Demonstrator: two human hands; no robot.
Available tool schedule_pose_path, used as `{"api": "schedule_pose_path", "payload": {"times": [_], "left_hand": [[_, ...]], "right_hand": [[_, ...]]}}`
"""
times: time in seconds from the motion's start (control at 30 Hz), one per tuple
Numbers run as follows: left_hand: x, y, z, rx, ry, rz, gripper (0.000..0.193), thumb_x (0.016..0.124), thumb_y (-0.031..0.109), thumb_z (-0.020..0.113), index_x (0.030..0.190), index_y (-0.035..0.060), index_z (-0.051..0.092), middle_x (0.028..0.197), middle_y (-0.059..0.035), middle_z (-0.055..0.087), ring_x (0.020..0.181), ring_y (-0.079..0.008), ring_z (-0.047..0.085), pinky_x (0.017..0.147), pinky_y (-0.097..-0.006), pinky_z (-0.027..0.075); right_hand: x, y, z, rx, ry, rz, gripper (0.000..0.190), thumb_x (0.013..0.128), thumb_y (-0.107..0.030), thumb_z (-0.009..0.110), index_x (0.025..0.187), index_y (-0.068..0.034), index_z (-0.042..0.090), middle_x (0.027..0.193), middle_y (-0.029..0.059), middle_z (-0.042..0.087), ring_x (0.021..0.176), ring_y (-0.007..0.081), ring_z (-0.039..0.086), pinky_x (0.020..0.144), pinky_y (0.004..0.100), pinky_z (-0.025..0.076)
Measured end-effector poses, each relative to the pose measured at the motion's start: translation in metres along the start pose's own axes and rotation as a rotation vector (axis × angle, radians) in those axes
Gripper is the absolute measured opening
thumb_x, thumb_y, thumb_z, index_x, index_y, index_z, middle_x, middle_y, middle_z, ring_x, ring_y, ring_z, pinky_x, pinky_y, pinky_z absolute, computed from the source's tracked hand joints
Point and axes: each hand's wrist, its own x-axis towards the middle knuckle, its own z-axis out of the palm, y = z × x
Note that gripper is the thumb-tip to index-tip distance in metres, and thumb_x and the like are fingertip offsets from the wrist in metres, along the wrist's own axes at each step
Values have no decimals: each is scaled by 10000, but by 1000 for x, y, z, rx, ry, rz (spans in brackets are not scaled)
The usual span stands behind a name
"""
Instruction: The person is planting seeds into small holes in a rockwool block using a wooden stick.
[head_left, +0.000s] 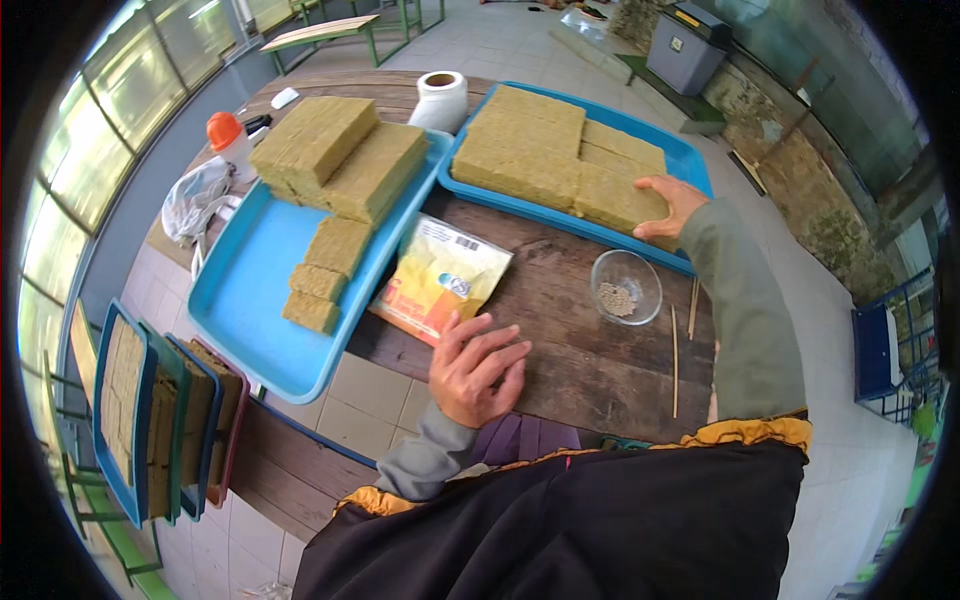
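Observation:
My right hand (676, 208) spans the near right end of the rockwool slabs (517, 150) in the right blue tray (525, 212), thumb and fingers apart. Whether it grips the slab is unclear. Over the table edge hovers my left hand (476, 371), empty, its fingers loosely spread beside a printed seed packet (450, 274). A clear glass bowl (649, 300) with small pale seeds (616, 299) stands below the right tray. Thin wooden sticks (675, 364) lie right of the bowl. In the left blue tray (247, 277) sit large rockwool blocks (315, 142) and several smaller pieces (336, 246).
At the back of the wooden table (577, 367) stands a white roll (441, 101). An orange-capped bottle (225, 135) and a plastic bag (199, 199) lie left. Upright trays with rockwool (169, 427) stand lower left. Beyond are a bench (322, 34) and a grey bin (682, 56).

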Motion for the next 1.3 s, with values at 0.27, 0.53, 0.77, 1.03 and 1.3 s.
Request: {"api": "schedule_pose_path", "payload": {"times": [0.27, 0.53, 0.77, 1.03, 1.3], "left_hand": [[-2, -3, -3, -45, -9, 17, 255, 698, 90, 729, 943, 161, 738, 1010, -3, 705, 1066, -272, 599, 1030, -494, 410], [-1, -4, 1, -98, -25, 3, 238, 724, 110, 730, 955, 168, 736, 1012, 11, 699, 1092, -241, 597, 1035, -495, 411], [-2, -6, 0, -107, -7, 30, 223, 700, 108, 725, 922, 120, 708, 955, -15, 664, 1084, -252, 589, 1054, -498, 399], [-2, -7, -2, -66, -72, 43, 370, 608, 122, 692, 976, 91, 693, 986, -53, 652, 1101, -276, 575, 1065, -515, 391], [0, -8, 0, -46, -56, 43, 211, 705, 148, 715, 907, 105, 673, 1023, -21, 652, 1121, -245, 566, 1058, -468, 407]], "right_hand": [[60, -124, -21, 94, 266, -263, 464, 789, -252, 767, 1194, -78, 623, 1175, 106, 645, 1132, 280, 593, 982, 387, 458], [148, -211, 48, 272, 125, -248, 507, 811, -327, 743, 1232, -87, 596, 1219, 166, 627, 1149, 290, 594, 982, 387, 459], [191, -239, 81, 261, 175, -113, 681, 771, -394, 763, 1330, -105, 502, 1297, 196, 563, 1242, 344, 508, 1057, 410, 402], [215, -247, 96, 239, 43, -29, 872, 688, -461, 821, 1395, -113, 446, 1382, 192, 468, 1301, 373, 428, 1079, 437, 372], [211, -245, 74, 358, 320, 24, 677, 715, -250, 794, 1309, -87, 516, 1306, 180, 504, 1224, 343, 513, 1048, 377, 416]]}}
